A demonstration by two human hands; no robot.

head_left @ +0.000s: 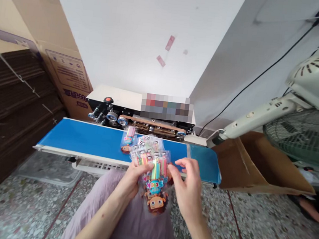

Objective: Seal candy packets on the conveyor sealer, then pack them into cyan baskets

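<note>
My left hand (132, 179) and my right hand (187, 190) are both closed on a fanned bunch of clear plastic packets (154, 165) holding coloured sticks and a cartoon monkey print. I hold them over my lap, just in front of the blue conveyor belt (88, 140). One single packet (129, 139) lies on the belt under the sealing head of the sealing machine (136, 117) behind it.
Flat stacked cardboard (12, 95) and a tall carton (66, 74) stand at the left. An open cardboard box (260, 165) sits at the belt's right end, with a white fan (307, 113) above it. A clear plastic tub (50, 168) lies under the belt on the speckled floor.
</note>
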